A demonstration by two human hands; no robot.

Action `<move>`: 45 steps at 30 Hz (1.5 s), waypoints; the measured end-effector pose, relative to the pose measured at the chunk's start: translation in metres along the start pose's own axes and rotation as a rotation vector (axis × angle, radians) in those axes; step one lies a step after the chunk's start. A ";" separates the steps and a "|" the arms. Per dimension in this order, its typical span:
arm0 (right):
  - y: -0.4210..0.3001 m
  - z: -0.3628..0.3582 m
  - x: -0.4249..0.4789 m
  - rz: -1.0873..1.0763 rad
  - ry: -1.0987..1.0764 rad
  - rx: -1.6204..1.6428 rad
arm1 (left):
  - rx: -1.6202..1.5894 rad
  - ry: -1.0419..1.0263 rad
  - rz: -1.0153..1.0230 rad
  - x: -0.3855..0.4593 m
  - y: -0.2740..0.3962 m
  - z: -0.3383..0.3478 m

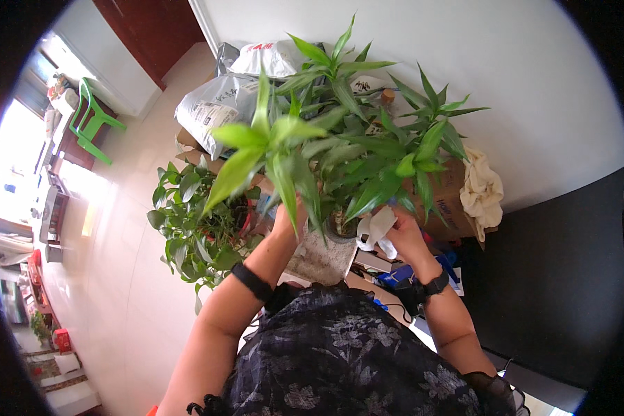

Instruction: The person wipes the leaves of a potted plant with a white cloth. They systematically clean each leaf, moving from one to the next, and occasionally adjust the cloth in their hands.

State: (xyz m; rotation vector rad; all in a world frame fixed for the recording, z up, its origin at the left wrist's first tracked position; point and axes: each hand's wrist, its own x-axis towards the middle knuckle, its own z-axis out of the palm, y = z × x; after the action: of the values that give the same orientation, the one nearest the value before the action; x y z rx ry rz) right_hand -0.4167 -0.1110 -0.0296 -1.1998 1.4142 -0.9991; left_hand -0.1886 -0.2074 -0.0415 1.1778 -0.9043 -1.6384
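Note:
A leafy potted plant, probably lucky bamboo (369,192), stands in front of me, its stems rising from a glass vase (340,226). My right hand (408,236) holds a crumpled white cloth or tissue (377,231) just right of the vase. On the other side, my left hand (291,216) reaches in among the lower leaves. Foliage hides its fingers, so what they touch does not show. Under the vase lies a pale, speckled surface (322,260). A second potted plant with rounder leaves (187,229) sits to the left in a red-rimmed pot (247,216).
Grey and white plastic parcels (213,109) bearing writing are piled behind the plants. To the right are a cardboard box (450,197), a cream cloth (482,190) draped on it, and a large black surface (541,281). A green plastic chair (91,122) stands across the tiled floor (130,229).

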 end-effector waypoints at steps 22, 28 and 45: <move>-0.003 -0.003 0.015 0.149 -0.046 -0.044 | 0.266 -0.170 -0.022 -0.036 0.018 -0.031; 0.020 0.018 -0.021 0.292 0.019 0.516 | 0.248 -0.249 0.150 -0.043 0.003 -0.047; 0.091 0.122 0.018 0.143 0.441 0.302 | 0.006 -0.577 -0.156 -0.045 -0.011 -0.069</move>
State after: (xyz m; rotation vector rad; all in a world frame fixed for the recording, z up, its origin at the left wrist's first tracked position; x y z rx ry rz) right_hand -0.3125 -0.1121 -0.1420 -0.6702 1.5874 -1.3741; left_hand -0.1186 -0.1655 -0.0578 0.7967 -1.1906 -2.1576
